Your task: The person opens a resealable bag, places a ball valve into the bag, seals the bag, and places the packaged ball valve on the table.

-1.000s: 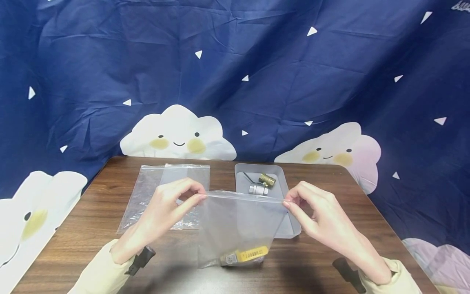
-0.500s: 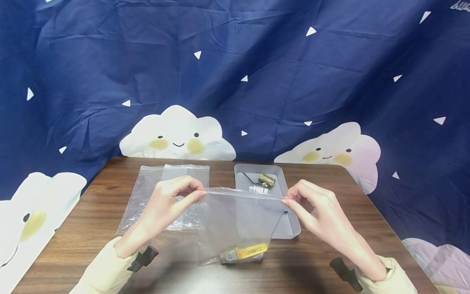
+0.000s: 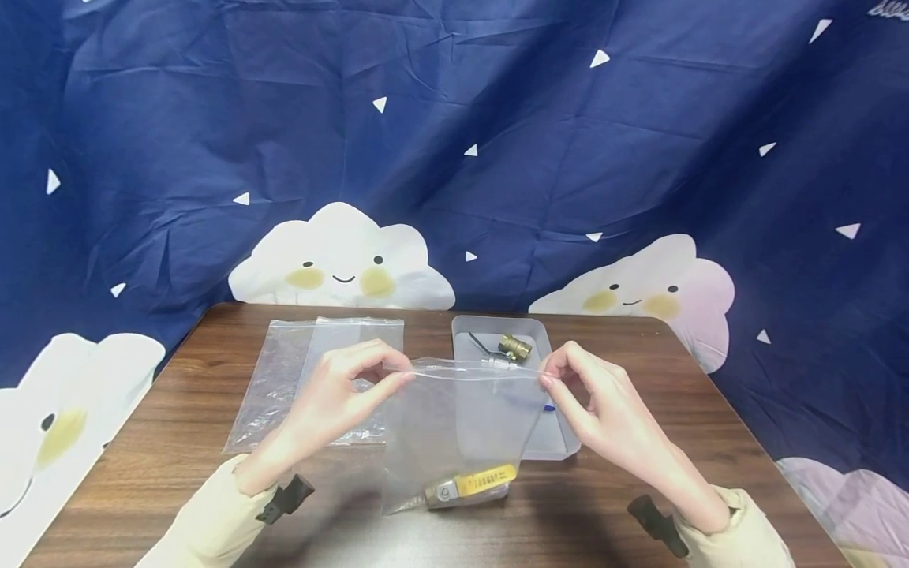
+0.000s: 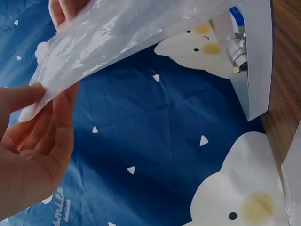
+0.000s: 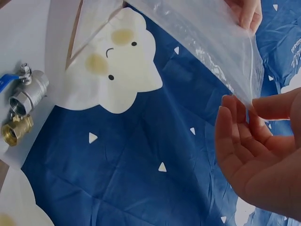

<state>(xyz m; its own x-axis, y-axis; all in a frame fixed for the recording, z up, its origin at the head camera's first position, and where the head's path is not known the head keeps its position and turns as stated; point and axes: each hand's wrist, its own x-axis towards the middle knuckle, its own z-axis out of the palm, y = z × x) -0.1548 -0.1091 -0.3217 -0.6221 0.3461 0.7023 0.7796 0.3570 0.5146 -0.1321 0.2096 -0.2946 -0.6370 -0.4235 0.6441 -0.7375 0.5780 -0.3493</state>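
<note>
A clear zip-top bag (image 3: 454,426) hangs upright between both hands over the front of the table. My left hand (image 3: 341,398) pinches its top left corner between thumb and fingers; my right hand (image 3: 611,398) pinches the top right corner. At the bottom of the bag lies a ball valve (image 3: 443,493) with a yellow lever handle (image 3: 488,479). In the left wrist view, the thumb of the left hand (image 4: 37,150) presses the bag's edge against the fingers. The right wrist view shows the right hand (image 5: 268,150) pinching the zip end.
Behind the bag stands a shallow pale tray (image 3: 568,446). It holds a brass valve (image 3: 514,347) and a silver valve (image 5: 30,92) with a blue handle. Flat clear bags (image 3: 277,386) lie at the left of the wooden table (image 3: 177,442). A blue cloud-patterned curtain (image 3: 454,197) hangs behind.
Both hands have moved slightly toward each other, so the bag's top edge is slacker and bows a little. Both still pinch its corners, and the valve stays at the bottom.
</note>
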